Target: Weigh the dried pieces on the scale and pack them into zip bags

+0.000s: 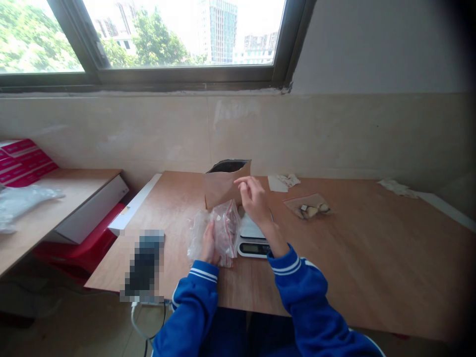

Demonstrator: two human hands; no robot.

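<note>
Beneath a bright window [186, 44], a wooden tabletop [372, 263] bears a white digital scale [254, 249], an open paper bag [220, 188] standing behind and left of it. The left hand [208, 244] grips clear zip bags [226, 225] beside the scale. Over the scale, the right hand [255, 199] curls near the paper bag; whether its fingers pinch anything, I cannot tell.

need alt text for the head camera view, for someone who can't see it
A person's left hand touches clear red-lined zip bags on a wooden table, while the right hand is raised in front of an open brown paper pouch. A white digital scale sits beside the bags, with a filled zip bag farther right.
</note>
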